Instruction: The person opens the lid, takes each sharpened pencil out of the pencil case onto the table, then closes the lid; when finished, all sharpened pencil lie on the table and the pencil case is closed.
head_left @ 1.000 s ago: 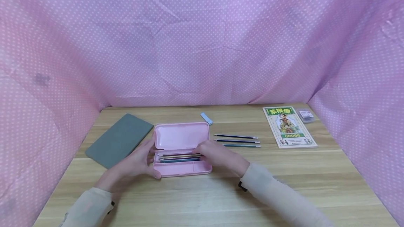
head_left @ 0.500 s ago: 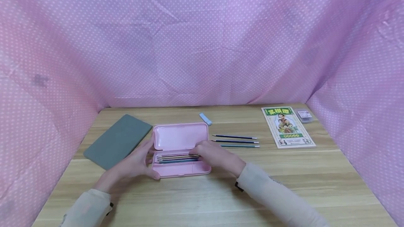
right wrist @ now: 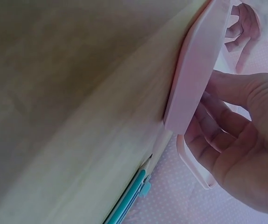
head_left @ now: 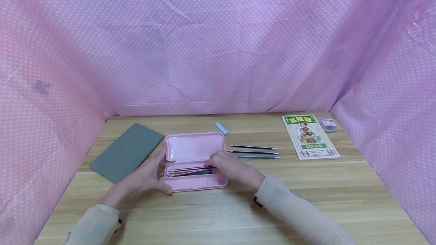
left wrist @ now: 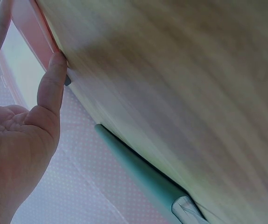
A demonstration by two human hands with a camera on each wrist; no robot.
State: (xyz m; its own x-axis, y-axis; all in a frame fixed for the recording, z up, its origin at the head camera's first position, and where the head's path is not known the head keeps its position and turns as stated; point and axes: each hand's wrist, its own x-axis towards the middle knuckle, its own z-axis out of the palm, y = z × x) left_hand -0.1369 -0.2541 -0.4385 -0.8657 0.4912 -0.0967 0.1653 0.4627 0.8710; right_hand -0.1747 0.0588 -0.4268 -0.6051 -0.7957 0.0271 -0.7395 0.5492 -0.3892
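Back cloth: pink with white dots (head_left: 204, 48), hung behind and beside the wooden desk (head_left: 218, 218).
Pink case: flat on the desk (head_left: 189, 182), its lid (head_left: 195, 147) open at the back.
Pencils inside: a small bunch (head_left: 187, 171) in the long back part, some crossing others.
Left grip: fingers spread (head_left: 150, 175), touching the left end of my case, thumb by the front corner.
Right grip: fingers bent (head_left: 231, 167), down in the case at the pencils' right ends. Tips are hidden, so I cannot tell if they pinch.
Loose pencils: three (head_left: 253, 152) lying side by side, right of the case.
Blue strip: just behind the lid's right corner (head_left: 221, 128).
Green notebook: lying slanted, left of the case (head_left: 127, 152).
Picture book: far right (head_left: 310, 137), beside a little see-through box (head_left: 328, 124).
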